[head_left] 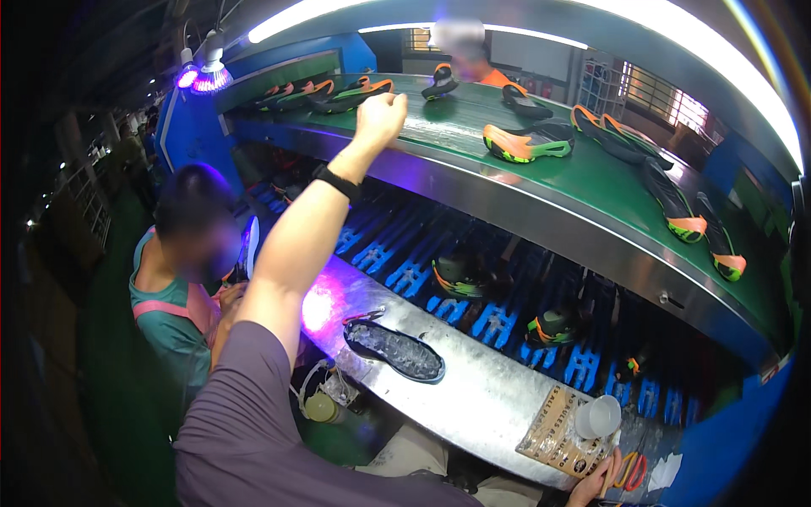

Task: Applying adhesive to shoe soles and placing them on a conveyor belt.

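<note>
My left hand (381,118), a dark band on its wrist, reaches up over the green conveyor belt (439,127) with curled fingers. It is beside the end of a black, orange and green shoe sole (346,100); whether it grips anything is hidden. My right hand (595,483) is low at the bench's right end, partly cut off. Its fingers are bent around a slim tan thing that I cannot make out. Beside it lie orange-handled scissors (632,473). On the metal bench (481,384) a dark shoe sole (394,350) lies with its inside up.
More soles, such as a black and orange one (528,142), ride the belt. Below it, blue brackets (494,324) hold several shoe parts. A white cup (598,417) stands on brown cardboard (557,431). A co-worker (182,279) sits left; another person (473,59) is beyond the belt.
</note>
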`<state>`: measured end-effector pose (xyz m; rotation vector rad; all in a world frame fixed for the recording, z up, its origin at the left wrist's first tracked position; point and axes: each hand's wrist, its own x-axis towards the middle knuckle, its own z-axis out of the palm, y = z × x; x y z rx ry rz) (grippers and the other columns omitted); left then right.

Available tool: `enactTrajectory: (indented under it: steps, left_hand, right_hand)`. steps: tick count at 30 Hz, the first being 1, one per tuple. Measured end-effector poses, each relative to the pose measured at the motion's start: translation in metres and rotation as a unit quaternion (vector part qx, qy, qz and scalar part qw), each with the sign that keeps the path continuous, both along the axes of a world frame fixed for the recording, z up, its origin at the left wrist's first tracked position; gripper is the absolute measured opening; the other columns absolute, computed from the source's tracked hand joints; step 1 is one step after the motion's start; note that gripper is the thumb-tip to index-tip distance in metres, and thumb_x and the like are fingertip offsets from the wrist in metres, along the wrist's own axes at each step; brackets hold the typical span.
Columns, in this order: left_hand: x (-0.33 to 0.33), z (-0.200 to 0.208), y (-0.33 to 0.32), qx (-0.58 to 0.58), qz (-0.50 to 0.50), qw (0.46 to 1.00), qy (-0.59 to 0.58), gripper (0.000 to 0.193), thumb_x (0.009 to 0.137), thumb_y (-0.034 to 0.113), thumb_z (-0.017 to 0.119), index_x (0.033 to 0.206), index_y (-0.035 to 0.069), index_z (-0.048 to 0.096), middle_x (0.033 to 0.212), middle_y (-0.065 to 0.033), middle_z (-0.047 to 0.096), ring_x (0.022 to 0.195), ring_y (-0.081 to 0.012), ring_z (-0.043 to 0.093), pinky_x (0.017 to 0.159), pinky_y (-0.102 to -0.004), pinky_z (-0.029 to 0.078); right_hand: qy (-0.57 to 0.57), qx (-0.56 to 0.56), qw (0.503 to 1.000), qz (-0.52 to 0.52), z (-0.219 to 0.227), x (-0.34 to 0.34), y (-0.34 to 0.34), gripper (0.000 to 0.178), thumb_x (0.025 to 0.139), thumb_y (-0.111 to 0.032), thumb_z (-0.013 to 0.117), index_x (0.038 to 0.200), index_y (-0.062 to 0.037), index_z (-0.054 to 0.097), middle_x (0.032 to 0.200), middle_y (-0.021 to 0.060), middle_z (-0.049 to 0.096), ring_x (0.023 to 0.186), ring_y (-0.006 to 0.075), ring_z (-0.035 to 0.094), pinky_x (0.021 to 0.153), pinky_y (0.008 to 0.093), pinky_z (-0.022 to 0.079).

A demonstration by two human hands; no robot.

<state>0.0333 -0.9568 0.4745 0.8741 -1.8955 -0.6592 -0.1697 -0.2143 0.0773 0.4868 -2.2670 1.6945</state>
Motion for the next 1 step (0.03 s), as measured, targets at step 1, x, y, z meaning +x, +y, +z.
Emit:
enactTrajectory:
  steps: [1]
  left_hand:
    - [0.0104,0.0029,-0.0274,-0.065,0.105,0.984,-0.129,0.072,0.094,0.056,0.062,0.146,0.007,0.053,0.137,-0.0244,0.062,0.104,-0.0435,0.071,0.103,-0.0538,0.052]
  right_hand:
    - [-0.019,-0.046,0.999,0.018,-0.0064,-0.0048,0.0004,0.04,0.107,-0.023,0.05,0.135,0.0058,0.055,0.135,0.0175,0.059,0.124,0.0306,0.056,0.113,0.0427,0.038]
